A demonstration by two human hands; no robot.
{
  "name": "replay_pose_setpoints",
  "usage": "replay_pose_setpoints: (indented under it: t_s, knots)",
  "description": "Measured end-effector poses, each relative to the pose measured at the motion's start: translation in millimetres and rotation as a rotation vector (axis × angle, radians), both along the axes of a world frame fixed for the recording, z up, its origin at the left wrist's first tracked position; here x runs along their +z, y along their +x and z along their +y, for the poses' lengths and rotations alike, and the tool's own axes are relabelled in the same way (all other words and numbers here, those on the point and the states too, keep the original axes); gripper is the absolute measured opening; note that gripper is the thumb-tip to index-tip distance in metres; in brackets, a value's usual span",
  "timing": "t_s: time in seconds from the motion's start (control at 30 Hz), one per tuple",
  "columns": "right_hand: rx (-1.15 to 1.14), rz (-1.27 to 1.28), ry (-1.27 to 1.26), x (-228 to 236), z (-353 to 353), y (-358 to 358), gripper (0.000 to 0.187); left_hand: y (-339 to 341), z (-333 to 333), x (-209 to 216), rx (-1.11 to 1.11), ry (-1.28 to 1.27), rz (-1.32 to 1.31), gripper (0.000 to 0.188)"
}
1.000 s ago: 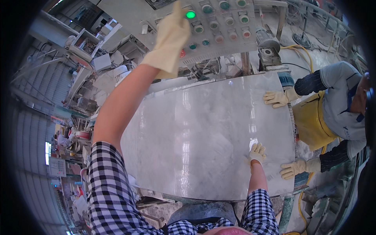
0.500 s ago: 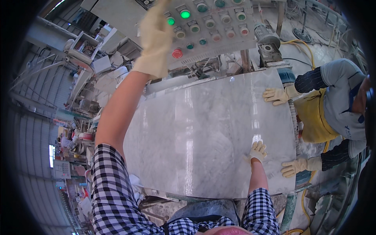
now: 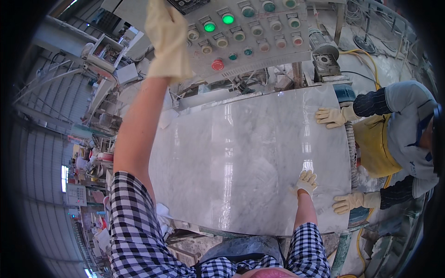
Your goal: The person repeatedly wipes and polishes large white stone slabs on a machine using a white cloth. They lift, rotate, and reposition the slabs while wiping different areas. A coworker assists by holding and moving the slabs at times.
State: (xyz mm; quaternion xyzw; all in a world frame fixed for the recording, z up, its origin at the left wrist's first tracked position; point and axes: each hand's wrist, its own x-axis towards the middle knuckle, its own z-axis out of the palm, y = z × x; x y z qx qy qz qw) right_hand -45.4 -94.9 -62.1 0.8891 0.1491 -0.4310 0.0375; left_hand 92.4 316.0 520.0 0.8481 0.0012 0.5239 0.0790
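A wide polished slab of grey-white marbled stone (image 3: 255,153) lies flat in front of me. My left hand (image 3: 168,39), in a cream glove, is raised at the left end of the control panel (image 3: 204,55). Its fingertips run past the top edge, so what they touch is hidden. Two green buttons glow just right of this glove, and a red mushroom button (image 3: 217,64) sits lower on the panel. My right hand (image 3: 306,182), also gloved, rests on the slab near its right side with fingers spread, holding nothing.
A co-worker (image 3: 408,120) in a yellow apron stands at the right, both gloved hands on the slab's right end. Beyond the panel is a motor (image 3: 322,44). Rollers (image 3: 344,92) show under the slab's right end. Yellow hose crosses the floor there. Cluttered machinery fills the left.
My left hand has shifted left along the panel, uncovering more buttons. The view has moved slightly. My right hand and the co-worker's hands stay on the slab.
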Motion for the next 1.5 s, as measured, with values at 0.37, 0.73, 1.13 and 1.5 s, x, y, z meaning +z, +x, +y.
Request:
replay_pose_setpoints:
  t_s: [0.37, 0.73, 1.13, 1.5]
  knots:
    - [-0.054, 0.012, -0.077, 29.8, 6.3, 2.7, 0.066, -15.4, -14.0, -2.8, 0.069, 0.193, 0.076, 0.053]
    - [0.133, -0.378, -0.282, -144.0, -7.3, -20.0, 0.059, -12.8, 0.2, -6.8, 0.137, 0.140, 0.200, 0.062]
    - [-0.073, -0.637, 0.593, -228.2, -25.2, -30.7, 0.057, -22.6, -35.9, 14.8, 0.025, -0.165, 0.302, 0.047]
    - [-0.129, -0.543, 0.368, -143.5, -14.7, -28.8, 0.057, 8.7, -27.7, 42.2, 0.025, -0.652, 0.188, 0.040]
